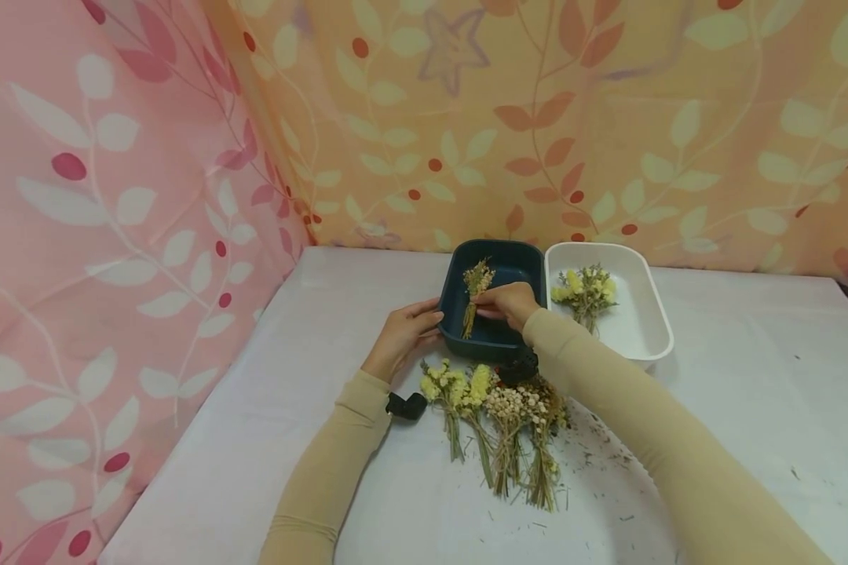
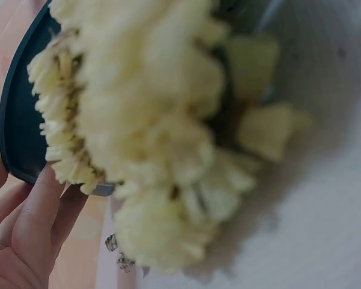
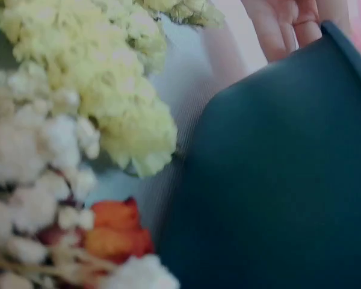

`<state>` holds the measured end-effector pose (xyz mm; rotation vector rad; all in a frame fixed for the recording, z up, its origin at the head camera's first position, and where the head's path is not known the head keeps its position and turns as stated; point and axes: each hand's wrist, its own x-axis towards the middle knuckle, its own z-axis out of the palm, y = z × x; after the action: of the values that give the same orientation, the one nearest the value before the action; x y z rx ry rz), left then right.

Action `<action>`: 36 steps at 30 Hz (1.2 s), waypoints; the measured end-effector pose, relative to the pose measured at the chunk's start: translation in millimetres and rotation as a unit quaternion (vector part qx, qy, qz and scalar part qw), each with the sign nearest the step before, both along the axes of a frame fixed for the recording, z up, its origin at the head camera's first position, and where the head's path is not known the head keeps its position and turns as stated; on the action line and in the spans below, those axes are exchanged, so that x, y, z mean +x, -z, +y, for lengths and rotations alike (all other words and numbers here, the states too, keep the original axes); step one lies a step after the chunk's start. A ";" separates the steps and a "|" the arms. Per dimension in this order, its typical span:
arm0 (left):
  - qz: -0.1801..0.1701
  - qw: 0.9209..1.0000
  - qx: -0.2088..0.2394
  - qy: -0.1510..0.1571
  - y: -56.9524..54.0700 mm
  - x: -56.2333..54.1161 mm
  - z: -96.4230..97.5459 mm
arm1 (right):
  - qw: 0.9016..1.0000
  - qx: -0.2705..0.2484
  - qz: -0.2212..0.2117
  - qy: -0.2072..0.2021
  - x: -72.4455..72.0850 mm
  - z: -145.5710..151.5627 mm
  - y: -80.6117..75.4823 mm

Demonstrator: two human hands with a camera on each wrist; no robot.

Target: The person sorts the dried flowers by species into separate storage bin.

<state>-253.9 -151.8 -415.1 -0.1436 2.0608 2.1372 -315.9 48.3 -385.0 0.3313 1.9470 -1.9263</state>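
Note:
My right hand (image 1: 510,304) reaches into the dark blue-green tray (image 1: 495,349) and pinches a small bunch of dried flowers (image 1: 477,278) by its stems. That bunch stands over the tray's left half, flower heads toward the back. My left hand (image 1: 404,333) is at the tray's front left corner, its fairly straight fingers touching the outer wall. In the left wrist view, its fingers (image 2: 39,211) reach the tray rim, while blurred yellow flowers (image 2: 150,120) block much of the scene. In the right wrist view the tray wall hides what my right hand holds.
A white tray (image 1: 653,314) adjoins the dark one on the right, with a yellow bunch (image 1: 585,292) inside. In front lie yellow bunches (image 1: 454,388), a cream-white bunch (image 1: 507,412) and a darker bunch (image 1: 542,471). Loose stem bits (image 1: 611,455) are scattered on the white tabletop (image 1: 749,392).

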 end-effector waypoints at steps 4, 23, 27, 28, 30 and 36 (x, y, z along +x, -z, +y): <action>0.000 1.000 -0.002 0.003 -0.7 1.3 -0.5 | 1.000 -0.013 -0.015 -0.002 -1.6 0.7 2.2; 0.003 1.000 0.001 0.006 -0.6 0.8 -0.6 | 0.997 0.021 0.031 -0.062 11.4 7.6 -9.7; 0.003 1.000 -0.002 0.006 -1.2 1.1 -0.6 | 0.992 0.015 0.072 -0.100 22.9 18.0 -23.2; 0.002 1.000 -0.001 0.007 -1.4 1.0 -0.6 | 0.991 0.009 0.079 -0.108 27.0 21.2 -27.0; 0.002 1.000 -0.001 0.007 -1.7 1.0 -0.8 | 0.988 -0.003 0.089 -0.124 37.1 27.9 -34.3; -0.002 1.000 0.008 0.005 -2.0 1.3 -0.9 | 0.983 0.005 0.104 -0.154 81.9 49.4 -44.2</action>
<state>-252.6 -152.7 -413.1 -0.1352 2.0361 2.1450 -234.0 97.8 -340.9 -0.1698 1.9980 -1.8046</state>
